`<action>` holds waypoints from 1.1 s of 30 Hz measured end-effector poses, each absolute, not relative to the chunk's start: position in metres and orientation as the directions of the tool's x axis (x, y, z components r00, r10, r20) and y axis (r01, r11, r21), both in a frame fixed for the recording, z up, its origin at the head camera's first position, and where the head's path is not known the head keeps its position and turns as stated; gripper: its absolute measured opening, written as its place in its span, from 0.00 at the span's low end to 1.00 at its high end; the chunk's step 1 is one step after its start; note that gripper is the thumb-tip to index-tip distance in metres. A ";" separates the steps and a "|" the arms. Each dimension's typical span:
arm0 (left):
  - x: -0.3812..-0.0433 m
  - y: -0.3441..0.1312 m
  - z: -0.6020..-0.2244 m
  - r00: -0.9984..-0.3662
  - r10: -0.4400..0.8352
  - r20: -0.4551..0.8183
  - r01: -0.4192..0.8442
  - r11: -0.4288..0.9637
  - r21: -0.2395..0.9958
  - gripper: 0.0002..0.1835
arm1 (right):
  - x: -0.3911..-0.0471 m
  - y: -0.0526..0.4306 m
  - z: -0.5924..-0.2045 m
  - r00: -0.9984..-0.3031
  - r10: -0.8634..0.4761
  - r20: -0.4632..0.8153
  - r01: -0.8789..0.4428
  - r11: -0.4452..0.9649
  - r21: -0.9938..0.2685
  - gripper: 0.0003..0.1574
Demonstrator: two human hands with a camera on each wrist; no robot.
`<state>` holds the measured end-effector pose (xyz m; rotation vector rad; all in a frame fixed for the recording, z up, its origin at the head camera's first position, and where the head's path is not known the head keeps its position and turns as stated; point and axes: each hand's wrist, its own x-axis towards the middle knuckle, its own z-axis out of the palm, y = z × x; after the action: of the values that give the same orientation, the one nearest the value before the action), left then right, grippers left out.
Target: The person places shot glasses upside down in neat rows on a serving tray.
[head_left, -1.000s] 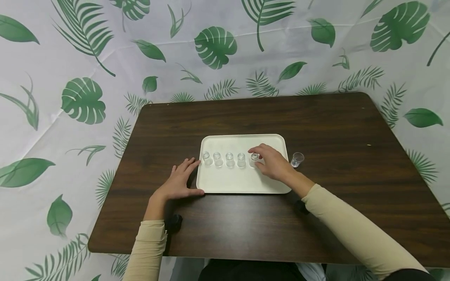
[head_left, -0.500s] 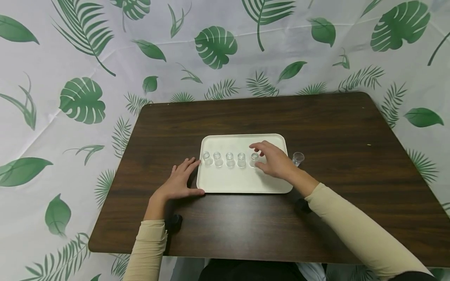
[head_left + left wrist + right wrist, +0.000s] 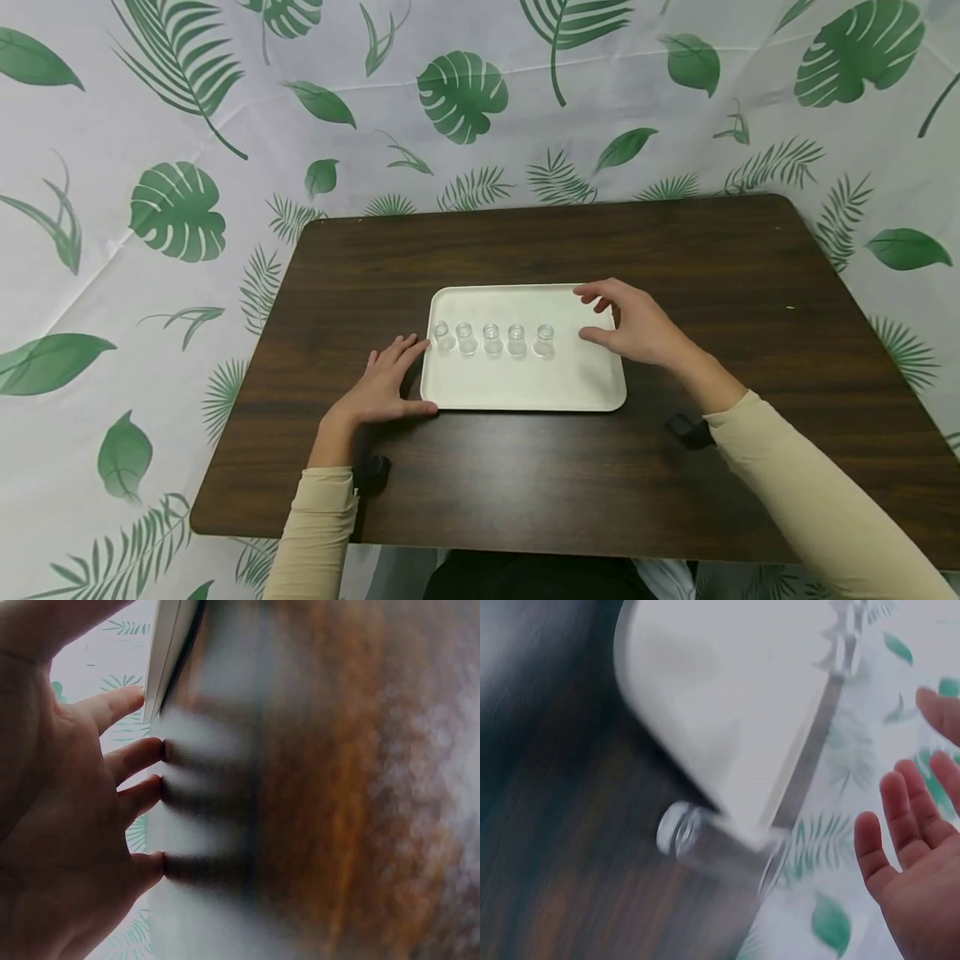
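A line of several small clear shot glasses (image 3: 492, 342) stands on the white tray (image 3: 517, 387), from its left edge to right of its middle. My left hand (image 3: 381, 385) has its fingers spread at the tray's left edge. In the left wrist view, fingertips (image 3: 154, 787) rest on the table and one meets the tray's side. My right hand (image 3: 637, 325) hovers over the tray's right edge, fingers apart and holding nothing. Another clear shot glass (image 3: 724, 851) stands off the tray in the right wrist view; the hand hides it in the head view.
The dark wooden table (image 3: 525, 475) extends around the tray. Behind it hangs a white cloth (image 3: 360, 142) printed with green leaves. A black device (image 3: 372, 473) sits at the left wrist, and another black device (image 3: 690, 431) is at the right wrist.
My right hand has left the rightmost shot glass of the row and moved right to the tray's edge, covering the separate glass. The left hand and the row stay put.
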<state>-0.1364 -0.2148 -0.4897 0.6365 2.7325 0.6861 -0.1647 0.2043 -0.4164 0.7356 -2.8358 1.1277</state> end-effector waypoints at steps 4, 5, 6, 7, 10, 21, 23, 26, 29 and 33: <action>-0.136 -0.215 -0.489 -0.872 0.471 -0.132 0.354 0.794 0.494 0.58 | -0.166 0.228 -0.418 -0.904 -0.398 0.160 -0.390 0.610 -0.689 0.37; -0.136 -0.215 -0.489 -0.872 0.471 -0.133 0.354 0.795 0.493 0.58 | -0.166 0.235 -0.419 -0.909 -0.391 0.145 -0.373 0.605 -0.703 0.38; -0.136 -0.215 -0.489 -0.871 0.472 -0.134 0.355 0.795 0.493 0.58 | -0.166 0.241 -0.420 -0.914 -0.386 0.128 -0.354 0.601 -0.716 0.39; -0.136 -0.215 -0.489 -0.871 0.473 -0.134 0.355 0.794 0.493 0.58 | -0.166 0.247 -0.422 -0.918 -0.382 0.104 -0.332 0.601 -0.727 0.40; -0.135 -0.215 -0.489 -0.870 0.474 -0.137 0.354 0.793 0.496 0.58 | -0.166 0.263 -0.428 -0.924 -0.382 0.021 -0.266 0.602 -0.753 0.46; -0.136 -0.216 -0.490 -0.873 0.469 -0.132 0.352 0.794 0.496 0.58 | -0.163 0.293 -0.460 -0.905 -0.411 -0.107 -0.210 0.652 -0.728 0.54; -0.136 -0.216 -0.490 -0.873 0.469 -0.132 0.351 0.793 0.498 0.59 | -0.162 0.294 -0.464 -0.912 -0.395 -0.112 -0.200 0.665 -0.720 0.51; -0.136 -0.215 -0.490 -0.872 0.470 -0.137 0.350 0.794 0.497 0.59 | -0.162 0.294 -0.470 -0.926 -0.366 -0.092 -0.201 0.685 -0.700 0.43; -0.136 -0.216 -0.491 -0.871 0.472 -0.139 0.351 0.793 0.498 0.59 | -0.162 0.292 -0.474 -0.936 -0.346 -0.069 -0.210 0.703 -0.679 0.37; -0.136 -0.216 -0.491 -0.870 0.474 -0.132 0.354 0.790 0.500 0.59 | -0.162 0.290 -0.476 -0.944 -0.325 -0.058 -0.205 0.715 -0.668 0.31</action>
<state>-0.1362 -0.2157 -0.4908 0.6430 2.7295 0.6901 -0.1616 0.2901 -0.4765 0.4775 -3.0669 1.1602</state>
